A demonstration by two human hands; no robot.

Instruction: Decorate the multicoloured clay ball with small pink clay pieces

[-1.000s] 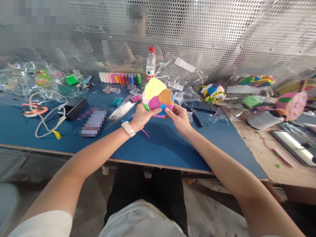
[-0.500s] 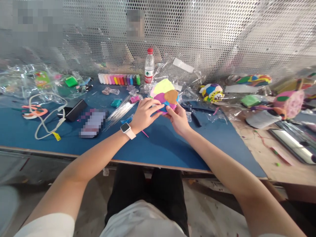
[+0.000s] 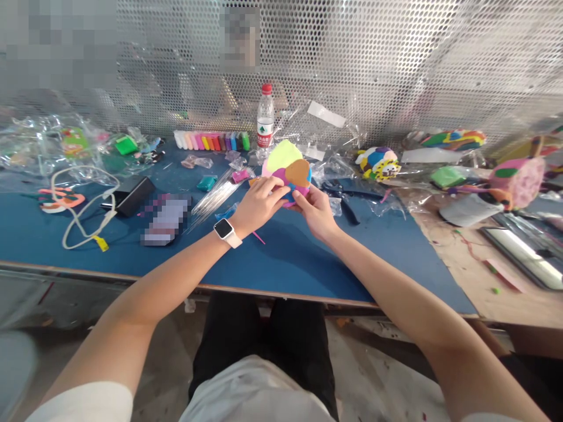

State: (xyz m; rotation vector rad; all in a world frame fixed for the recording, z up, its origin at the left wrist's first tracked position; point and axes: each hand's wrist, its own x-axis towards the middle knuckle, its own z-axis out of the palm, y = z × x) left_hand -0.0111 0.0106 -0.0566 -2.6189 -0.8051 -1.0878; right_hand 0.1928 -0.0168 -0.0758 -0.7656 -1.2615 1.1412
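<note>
Both my hands hold a rounded clay-covered ball [image 3: 288, 167] patched in yellow-green, magenta, orange and blue, just above the blue table mat [image 3: 281, 252]. My left hand [image 3: 259, 202], with a white watch on the wrist, lies over the ball's left side with fingers curled on its top. From the right, my right hand [image 3: 314, 211] pinches the ball's lower edge with thumb and fingers. The ball's underside is hidden by my hands.
A water bottle [image 3: 265, 117] and a row of coloured clay sticks [image 3: 213, 140] stand at the back. Clear wrappers, a white cable [image 3: 79, 205], a black block [image 3: 129, 193] lie left. Finished clay figures [image 3: 378, 163] and a pink one [image 3: 516, 181] sit right. Mesh screen behind.
The ball has come down from being held up toward the mat. My left hand has shifted from under its left edge to over its top.
</note>
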